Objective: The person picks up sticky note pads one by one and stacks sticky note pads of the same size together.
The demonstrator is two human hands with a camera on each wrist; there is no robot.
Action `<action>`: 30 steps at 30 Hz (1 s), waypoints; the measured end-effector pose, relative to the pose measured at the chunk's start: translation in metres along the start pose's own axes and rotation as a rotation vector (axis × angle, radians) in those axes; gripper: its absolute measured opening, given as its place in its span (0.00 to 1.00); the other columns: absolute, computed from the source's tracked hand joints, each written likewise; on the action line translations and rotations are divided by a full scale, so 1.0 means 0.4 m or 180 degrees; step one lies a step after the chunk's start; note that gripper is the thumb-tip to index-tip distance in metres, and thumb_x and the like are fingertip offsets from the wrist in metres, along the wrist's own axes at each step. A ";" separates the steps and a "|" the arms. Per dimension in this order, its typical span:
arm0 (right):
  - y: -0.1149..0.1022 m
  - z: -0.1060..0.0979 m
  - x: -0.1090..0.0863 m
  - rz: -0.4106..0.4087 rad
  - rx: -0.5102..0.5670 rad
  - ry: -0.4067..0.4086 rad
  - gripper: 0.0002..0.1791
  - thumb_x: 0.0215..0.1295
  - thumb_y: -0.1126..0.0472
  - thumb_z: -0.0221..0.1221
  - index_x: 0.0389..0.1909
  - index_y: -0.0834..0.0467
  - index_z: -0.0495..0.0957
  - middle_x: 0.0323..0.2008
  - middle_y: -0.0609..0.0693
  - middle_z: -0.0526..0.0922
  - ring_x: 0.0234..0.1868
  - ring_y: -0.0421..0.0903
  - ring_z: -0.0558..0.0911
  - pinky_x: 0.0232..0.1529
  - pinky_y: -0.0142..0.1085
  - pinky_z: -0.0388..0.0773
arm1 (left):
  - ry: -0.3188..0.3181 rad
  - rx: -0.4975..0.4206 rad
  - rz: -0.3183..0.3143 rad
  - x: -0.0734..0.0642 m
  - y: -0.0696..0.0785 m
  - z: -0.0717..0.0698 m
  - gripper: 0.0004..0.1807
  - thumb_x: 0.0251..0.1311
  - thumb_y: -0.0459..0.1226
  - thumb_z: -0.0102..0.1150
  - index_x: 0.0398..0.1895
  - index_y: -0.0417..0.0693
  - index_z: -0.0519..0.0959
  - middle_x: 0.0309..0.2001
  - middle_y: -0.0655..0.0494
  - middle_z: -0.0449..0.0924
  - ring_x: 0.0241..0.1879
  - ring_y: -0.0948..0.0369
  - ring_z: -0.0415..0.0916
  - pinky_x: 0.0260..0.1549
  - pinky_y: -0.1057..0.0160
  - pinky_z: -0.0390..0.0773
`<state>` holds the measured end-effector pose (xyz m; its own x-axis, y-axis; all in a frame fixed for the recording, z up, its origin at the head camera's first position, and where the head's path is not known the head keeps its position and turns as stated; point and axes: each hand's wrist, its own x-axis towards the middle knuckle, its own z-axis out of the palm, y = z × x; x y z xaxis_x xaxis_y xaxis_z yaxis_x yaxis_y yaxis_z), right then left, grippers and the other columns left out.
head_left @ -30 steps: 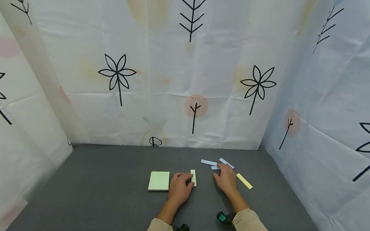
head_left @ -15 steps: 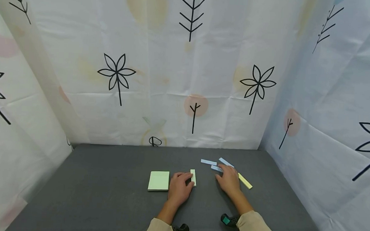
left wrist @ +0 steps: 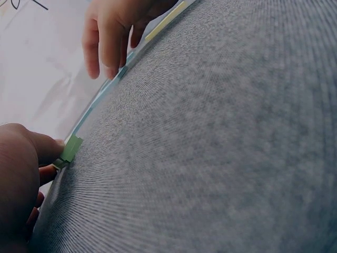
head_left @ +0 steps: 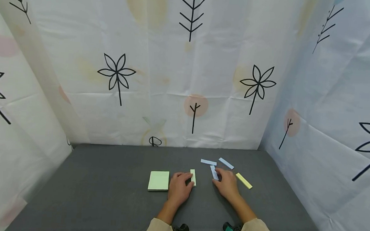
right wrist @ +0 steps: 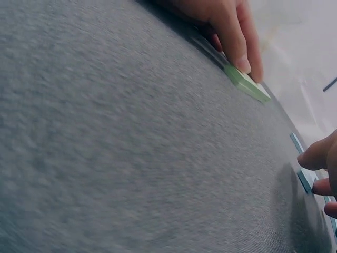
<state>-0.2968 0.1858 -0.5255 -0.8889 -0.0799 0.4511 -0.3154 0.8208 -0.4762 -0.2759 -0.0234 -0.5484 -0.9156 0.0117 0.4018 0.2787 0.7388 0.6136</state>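
Note:
A narrow light-green strip (head_left: 193,178), thick like a slim pad, lies near the middle of the dark table. My left hand (head_left: 180,188) pinches it with thumb and fingers; in the left wrist view the thumb presses near the end of the green strip (left wrist: 70,149). To the right, my right hand (head_left: 228,183) has curled fingers and thumb at a light-blue strip (head_left: 214,172), which stands lengthwise from me. In the right wrist view the blue strip (right wrist: 305,181) shows between thumb and fingers. Part of each held strip is hidden by the hand.
A light-green square pad (head_left: 158,181) lies left of the left hand. Beyond the right hand lie two more blue strips, one on the left (head_left: 208,162) and one angled (head_left: 226,163). A yellow strip (head_left: 244,180) lies to its right. Patterned cloth walls surround the grey table (head_left: 107,194).
My right hand has drawn slightly nearer to me, and the blue strip at its fingers has turned from crosswise to lengthwise. My left hand and the green strip have stayed put.

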 end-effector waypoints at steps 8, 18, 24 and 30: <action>-0.014 0.006 -0.016 -0.0132 0.0057 -0.0109 0.24 0.44 0.68 0.73 0.46 0.64 0.82 0.41 0.56 0.85 0.47 0.60 0.78 0.49 0.56 0.71 | 0.0021 -0.0011 0.0048 0.000 -0.001 0.001 0.17 0.57 0.40 0.67 0.51 0.51 0.85 0.50 0.57 0.82 0.54 0.53 0.72 0.51 0.48 0.71; -0.009 0.010 -0.008 -0.0172 0.0082 -0.0185 0.23 0.45 0.67 0.73 0.46 0.65 0.82 0.45 0.59 0.83 0.49 0.61 0.77 0.52 0.55 0.70 | -0.0007 0.0013 0.0028 0.001 -0.003 0.003 0.17 0.58 0.41 0.67 0.52 0.52 0.84 0.51 0.57 0.82 0.55 0.53 0.72 0.52 0.47 0.71; 0.009 0.007 0.020 -0.0344 0.0250 -0.0374 0.25 0.48 0.67 0.72 0.50 0.65 0.80 0.51 0.62 0.81 0.55 0.63 0.75 0.56 0.56 0.67 | -0.0008 0.0034 0.0019 0.002 -0.003 0.002 0.17 0.58 0.40 0.67 0.52 0.51 0.84 0.51 0.57 0.82 0.55 0.52 0.72 0.52 0.47 0.71; 0.029 0.002 0.042 -0.0490 0.0494 -0.0588 0.25 0.47 0.75 0.61 0.52 0.65 0.79 0.55 0.61 0.79 0.58 0.64 0.73 0.59 0.57 0.65 | -0.0016 -0.0001 0.0022 0.001 -0.001 -0.001 0.17 0.58 0.39 0.67 0.51 0.50 0.84 0.51 0.56 0.82 0.55 0.52 0.72 0.52 0.47 0.71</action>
<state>-0.3158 0.1935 -0.5242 -0.8676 -0.3103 0.3885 -0.4858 0.6957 -0.5292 -0.2761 -0.0239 -0.5481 -0.9152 0.0202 0.4024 0.2850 0.7385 0.6111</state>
